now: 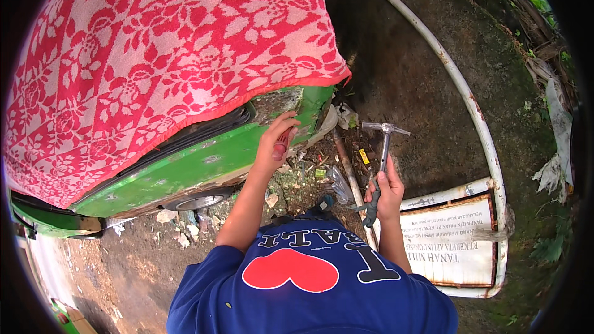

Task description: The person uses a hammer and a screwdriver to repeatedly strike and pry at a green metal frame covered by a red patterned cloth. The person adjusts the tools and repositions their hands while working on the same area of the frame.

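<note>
Red-and-pink floral cloth (179,49) spread across upper left. White, rust-flecked metal pipe (476,111) curved down right side, bordering white rectangular signboard (448,247). Small yellow packet (364,156) lay near pale stone rubble (167,216).

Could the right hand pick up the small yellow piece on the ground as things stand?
Probably not: the right hand holds the hammer and would likely have to put it down first. Nothing appears to cover the yellow piece.

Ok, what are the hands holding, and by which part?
The right hand grips a hammer by its handle; the left hand holds what looks like a reddish tool handle, far end hidden.
</note>
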The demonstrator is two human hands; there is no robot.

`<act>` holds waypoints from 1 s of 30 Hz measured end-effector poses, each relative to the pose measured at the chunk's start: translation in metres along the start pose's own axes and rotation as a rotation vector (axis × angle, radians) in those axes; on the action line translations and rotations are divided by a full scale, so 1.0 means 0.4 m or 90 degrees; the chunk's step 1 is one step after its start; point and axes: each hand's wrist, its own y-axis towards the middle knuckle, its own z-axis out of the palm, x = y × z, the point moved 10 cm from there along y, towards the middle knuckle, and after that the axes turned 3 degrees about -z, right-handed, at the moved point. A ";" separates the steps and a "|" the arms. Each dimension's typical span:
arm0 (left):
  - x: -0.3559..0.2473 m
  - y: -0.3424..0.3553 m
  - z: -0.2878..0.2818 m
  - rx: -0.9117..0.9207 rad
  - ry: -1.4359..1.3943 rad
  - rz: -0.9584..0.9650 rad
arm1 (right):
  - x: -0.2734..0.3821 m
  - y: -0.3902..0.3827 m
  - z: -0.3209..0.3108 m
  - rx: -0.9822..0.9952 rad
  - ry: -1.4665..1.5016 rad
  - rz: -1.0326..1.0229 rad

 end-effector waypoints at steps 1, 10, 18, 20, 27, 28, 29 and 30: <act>0.005 0.000 -0.001 0.000 -0.032 -0.011 | -0.004 -0.001 0.002 0.003 0.004 0.004; 0.075 -0.005 -0.014 -0.078 -0.155 -0.001 | -0.032 -0.010 0.013 0.025 0.015 0.034; 0.059 0.006 -0.019 -0.094 -0.154 -0.008 | -0.041 -0.026 -0.003 0.009 0.001 0.051; 0.056 0.006 -0.023 -0.092 -0.155 -0.010 | -0.051 -0.025 -0.010 0.012 0.013 0.062; 0.039 0.001 -0.027 -0.095 -0.118 -0.001 | -0.078 -0.011 0.014 0.110 0.165 0.108; 0.036 0.000 -0.026 -0.096 -0.110 0.003 | -0.084 -0.016 0.020 0.094 0.207 0.138; 0.034 -0.001 -0.024 -0.093 -0.102 0.002 | -0.087 -0.019 0.027 0.076 0.250 0.169; 0.032 -0.001 -0.021 -0.091 -0.095 0.000 | -0.100 -0.020 0.026 0.073 0.265 0.188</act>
